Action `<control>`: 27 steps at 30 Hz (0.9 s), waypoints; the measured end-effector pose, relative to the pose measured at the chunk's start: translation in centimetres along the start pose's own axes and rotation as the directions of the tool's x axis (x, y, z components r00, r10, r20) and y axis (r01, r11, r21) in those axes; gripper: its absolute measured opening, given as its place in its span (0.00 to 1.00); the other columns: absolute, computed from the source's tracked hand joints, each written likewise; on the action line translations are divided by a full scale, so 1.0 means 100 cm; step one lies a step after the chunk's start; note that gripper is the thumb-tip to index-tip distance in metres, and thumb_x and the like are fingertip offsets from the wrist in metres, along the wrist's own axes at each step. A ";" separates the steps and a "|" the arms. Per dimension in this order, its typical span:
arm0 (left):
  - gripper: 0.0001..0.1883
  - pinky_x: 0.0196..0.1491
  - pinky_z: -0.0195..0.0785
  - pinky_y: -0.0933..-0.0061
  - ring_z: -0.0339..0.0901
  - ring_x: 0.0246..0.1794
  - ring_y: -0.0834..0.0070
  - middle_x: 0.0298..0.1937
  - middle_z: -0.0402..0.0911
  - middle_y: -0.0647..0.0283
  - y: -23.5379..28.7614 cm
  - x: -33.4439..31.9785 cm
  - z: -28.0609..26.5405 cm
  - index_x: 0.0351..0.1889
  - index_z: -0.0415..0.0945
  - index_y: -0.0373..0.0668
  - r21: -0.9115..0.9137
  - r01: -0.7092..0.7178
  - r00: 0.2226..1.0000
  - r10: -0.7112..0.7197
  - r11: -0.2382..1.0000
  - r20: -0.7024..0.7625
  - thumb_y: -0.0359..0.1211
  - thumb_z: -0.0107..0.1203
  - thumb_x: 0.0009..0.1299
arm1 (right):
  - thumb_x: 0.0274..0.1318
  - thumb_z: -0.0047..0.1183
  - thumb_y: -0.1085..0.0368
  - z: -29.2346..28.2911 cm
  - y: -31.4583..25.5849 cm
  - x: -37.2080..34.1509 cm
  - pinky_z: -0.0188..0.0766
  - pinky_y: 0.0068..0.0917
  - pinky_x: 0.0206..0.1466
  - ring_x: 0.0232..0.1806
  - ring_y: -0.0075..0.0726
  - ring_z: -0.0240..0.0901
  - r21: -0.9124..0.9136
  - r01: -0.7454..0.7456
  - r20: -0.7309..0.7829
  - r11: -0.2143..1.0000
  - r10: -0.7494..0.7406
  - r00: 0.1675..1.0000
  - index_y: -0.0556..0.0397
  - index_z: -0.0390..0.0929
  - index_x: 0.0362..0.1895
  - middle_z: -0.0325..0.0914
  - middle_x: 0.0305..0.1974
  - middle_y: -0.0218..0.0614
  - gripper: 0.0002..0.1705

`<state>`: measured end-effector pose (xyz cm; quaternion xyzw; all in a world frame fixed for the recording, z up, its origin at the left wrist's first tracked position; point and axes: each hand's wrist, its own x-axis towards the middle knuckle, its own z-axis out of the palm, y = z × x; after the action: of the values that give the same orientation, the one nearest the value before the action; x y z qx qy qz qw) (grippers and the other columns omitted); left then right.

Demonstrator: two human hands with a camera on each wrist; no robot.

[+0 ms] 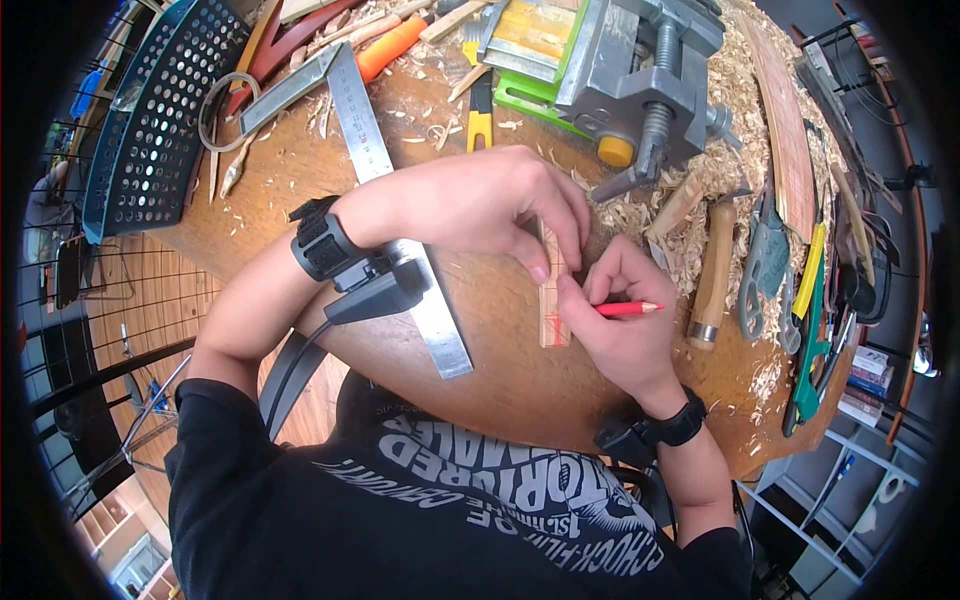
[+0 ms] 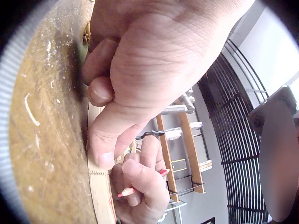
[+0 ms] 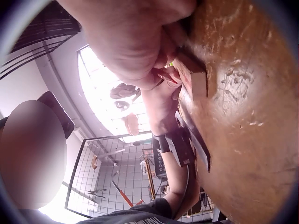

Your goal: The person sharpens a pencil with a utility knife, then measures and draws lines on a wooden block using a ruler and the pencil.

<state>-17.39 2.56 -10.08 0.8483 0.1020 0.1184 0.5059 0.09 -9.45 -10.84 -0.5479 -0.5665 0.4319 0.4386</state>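
A small wooden block point(image 1: 555, 332) with red pencil lines near its lower end lies on the workbench. My left hand point(image 1: 500, 205) comes over it from the left, thumb and fingers gripping the block's upper part. In the left wrist view that thumb sits along the block's edge point(image 2: 100, 198), beside a row of short marks. My right hand point(image 1: 630, 335) is on the block's right side, thumb tip against it. Held in its curled fingers is a red pencil point(image 1: 622, 309), its sharpened tip pointing right, away from the wood. Both ends look sharpened in the left wrist view.
A metal try square point(image 1: 440, 320) lies under my left forearm. Behind are a grey vise point(image 1: 640, 80), a yellow-black cutter point(image 1: 480, 115) and a perforated basket point(image 1: 150, 120). To the right, a wooden-handled chisel point(image 1: 712, 280) and several tools lie among wood shavings point(image 1: 770, 80).
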 end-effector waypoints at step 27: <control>0.14 0.48 0.72 0.68 0.78 0.46 0.63 0.44 0.81 0.58 0.000 0.000 0.000 0.40 0.84 0.41 0.000 -0.004 1.000 0.004 1.000 -0.001 0.23 0.65 0.54 | 0.45 0.59 0.74 -0.002 0.002 -0.001 0.60 0.21 0.20 0.16 0.16 0.63 -0.130 0.062 0.002 0.990 -0.062 0.998 0.53 0.62 0.15 0.66 0.12 0.28 0.17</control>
<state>-17.35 2.53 -10.09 0.8485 0.1008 0.1198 0.5055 0.30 -9.59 -11.02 -0.5579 -0.6099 0.3796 0.4157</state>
